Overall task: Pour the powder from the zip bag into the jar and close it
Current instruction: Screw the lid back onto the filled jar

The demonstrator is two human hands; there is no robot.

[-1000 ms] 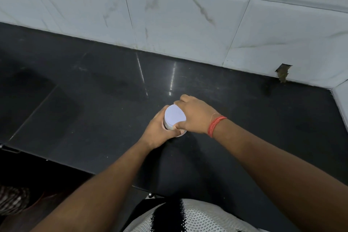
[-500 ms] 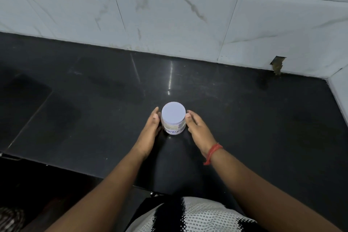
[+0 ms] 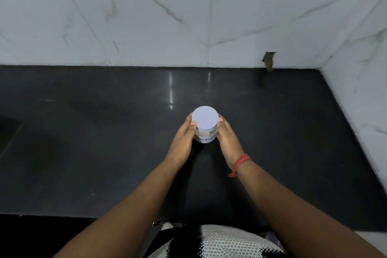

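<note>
A: Jar (image 3: 204, 134) position?
B: Upright on black counter (image 3: 104, 153), near middle, well clear of marble-tiled wall (image 3: 146, 27). White lid (image 3: 205, 118) on top. Label partly readable, letters "WD".
A: Left hand (image 3: 183, 142)?
B: Flat against jar's left side, fingers (image 3: 189, 120) nearly straight, touching glass and lid edge.
A: Right hand (image 3: 227, 139)?
B: Same on right side, fingers extended, pressing in. Red thread (image 3: 240, 162) at wrist.
A: Lifted or resting?
B: Cannot tell; base hidden between palms.
</note>
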